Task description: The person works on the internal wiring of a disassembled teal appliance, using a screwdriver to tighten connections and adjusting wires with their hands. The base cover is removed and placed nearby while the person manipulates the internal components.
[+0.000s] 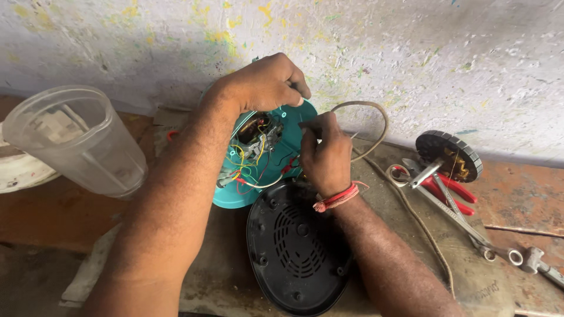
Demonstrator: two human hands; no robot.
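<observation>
While both hands work inside the opened teal mixer base (235, 196), wiring is the step.
Left hand (264, 82) closed on a hidden tool; right hand (323, 155) pinches a wire (376, 126); black bottom cover (296, 252) lies below them.

Two bare forearms, no sleeves in view, dark hair along both. Right hand (324, 154) wears a red thread band (337, 197), several strands wound at the wrist below the fingers, frayed loose ends. Left hand (262, 84) bare, no ring, no watch.
</observation>
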